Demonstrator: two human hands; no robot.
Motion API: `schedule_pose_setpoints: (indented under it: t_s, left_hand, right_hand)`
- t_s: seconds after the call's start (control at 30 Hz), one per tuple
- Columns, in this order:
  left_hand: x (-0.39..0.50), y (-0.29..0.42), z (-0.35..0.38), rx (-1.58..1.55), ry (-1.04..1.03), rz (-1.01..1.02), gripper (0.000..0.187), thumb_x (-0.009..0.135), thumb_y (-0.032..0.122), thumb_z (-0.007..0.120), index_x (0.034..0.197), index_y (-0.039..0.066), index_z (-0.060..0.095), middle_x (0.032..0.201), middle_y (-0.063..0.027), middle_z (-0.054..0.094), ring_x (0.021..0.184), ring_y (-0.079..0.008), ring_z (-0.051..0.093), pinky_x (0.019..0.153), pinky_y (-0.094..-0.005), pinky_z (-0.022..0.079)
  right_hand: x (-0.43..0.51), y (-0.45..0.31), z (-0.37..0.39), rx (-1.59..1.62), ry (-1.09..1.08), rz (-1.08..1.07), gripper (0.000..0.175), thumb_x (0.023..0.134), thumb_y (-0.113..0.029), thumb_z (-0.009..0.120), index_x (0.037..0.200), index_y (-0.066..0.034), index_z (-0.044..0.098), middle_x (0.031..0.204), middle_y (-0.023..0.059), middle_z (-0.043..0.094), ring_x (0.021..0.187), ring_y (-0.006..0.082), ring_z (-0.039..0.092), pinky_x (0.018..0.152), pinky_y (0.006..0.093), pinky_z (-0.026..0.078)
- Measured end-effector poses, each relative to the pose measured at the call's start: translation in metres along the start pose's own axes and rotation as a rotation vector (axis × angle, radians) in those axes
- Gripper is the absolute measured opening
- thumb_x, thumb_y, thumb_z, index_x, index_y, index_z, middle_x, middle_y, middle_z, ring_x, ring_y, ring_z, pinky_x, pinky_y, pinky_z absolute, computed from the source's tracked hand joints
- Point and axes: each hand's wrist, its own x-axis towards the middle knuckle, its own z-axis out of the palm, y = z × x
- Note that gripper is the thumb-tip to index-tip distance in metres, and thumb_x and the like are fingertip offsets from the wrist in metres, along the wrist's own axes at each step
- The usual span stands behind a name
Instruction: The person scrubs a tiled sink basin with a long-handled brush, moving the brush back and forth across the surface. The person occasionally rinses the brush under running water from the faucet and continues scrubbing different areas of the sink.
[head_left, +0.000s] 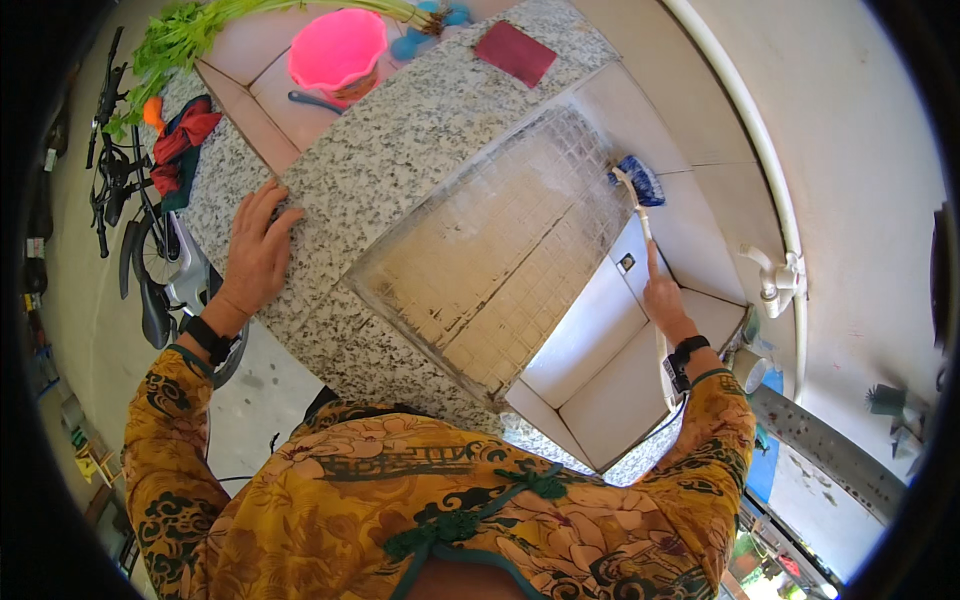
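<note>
My right hand (666, 300) grips the pale handle of a scrub brush (643, 182) with blue-and-white bristles, its index finger stretched along the handle. The brush head is by the far right corner of a ridged washboard slab (495, 247), against the tiled wall of the basin (607, 367). The slab looks tan and worn, with whitish patches towards its far end. Flat on the speckled granite counter (375, 165), near its corner, rests my left hand (262, 240), holding nothing. A dark red rectangular block or pad (515, 52) lies on the counter's far part.
A pink scalloped basin (337, 49) and a dark-handled utensil (315, 100) are in a second tiled basin at the back. Celery (180, 37) spans its far edge. Red and green cloths (182, 146) lie at the left. A white tap (780, 281) juts from the right wall; a bicycle (161, 277) stands left.
</note>
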Motion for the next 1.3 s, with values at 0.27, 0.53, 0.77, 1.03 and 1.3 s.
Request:
schedule_pose_setpoints:
  t_s: [0.27, 0.53, 0.77, 1.03, 1.3]
  left_hand:
    - [0.001, 0.002, 0.000, -0.023, 0.009, 0.009, 0.034, 0.087, -0.002, 0.052, 0.120, 0.005, 0.054, 0.135, -0.0196, 0.045, 0.132, -0.0401, 0.040, 0.110, -0.0527, 0.028]
    - [0.002, 0.001, -0.002, -0.010, 0.050, 0.030, 0.034, 0.086, -0.001, 0.053, 0.120, 0.005, 0.054, 0.132, -0.0191, 0.047, 0.130, -0.0400, 0.042, 0.109, -0.0523, 0.030]
    - [0.003, 0.002, -0.001, -0.019, 0.066, 0.053, 0.034, 0.086, -0.001, 0.053, 0.120, 0.005, 0.055, 0.132, -0.0195, 0.047, 0.130, -0.0402, 0.042, 0.108, -0.0515, 0.031]
    - [0.001, 0.001, 0.000, -0.018, 0.064, 0.034, 0.035, 0.086, -0.002, 0.054, 0.120, 0.005, 0.055, 0.132, -0.0197, 0.047, 0.130, -0.0403, 0.042, 0.108, -0.0520, 0.031]
    - [0.000, 0.002, -0.001, -0.030, 0.074, 0.040, 0.034, 0.086, -0.001, 0.054, 0.119, 0.005, 0.055, 0.132, -0.0192, 0.047, 0.129, -0.0403, 0.042, 0.108, -0.0512, 0.031]
  right_hand:
    - [0.124, -0.069, 0.006, 0.047, 0.211, -0.150, 0.089, 0.077, 0.005, 0.053, 0.153, -0.0040, 0.006, 0.070, 0.0201, 0.064, 0.061, 0.0378, 0.063, 0.053, 0.0492, 0.049]
    - [-0.010, -0.030, -0.032, -0.057, -0.069, 0.076, 0.091, 0.077, 0.004, 0.055, 0.152, -0.0025, 0.005, 0.067, 0.0187, 0.064, 0.058, 0.0367, 0.063, 0.051, 0.0480, 0.049]
    - [0.074, -0.069, -0.007, -0.024, 0.193, -0.096, 0.082, 0.079, 0.004, 0.053, 0.150, 0.0014, 0.013, 0.066, 0.0166, 0.065, 0.057, 0.0336, 0.063, 0.051, 0.0439, 0.050]
    - [-0.028, -0.033, -0.031, -0.098, -0.028, 0.128, 0.086, 0.081, 0.002, 0.052, 0.153, -0.0044, 0.005, 0.068, 0.0176, 0.065, 0.060, 0.0342, 0.065, 0.053, 0.0495, 0.050]
    - [0.036, -0.068, -0.012, 0.005, 0.113, -0.024, 0.086, 0.077, 0.004, 0.055, 0.151, -0.0004, 0.011, 0.074, 0.0191, 0.066, 0.064, 0.0356, 0.065, 0.058, 0.0465, 0.052]
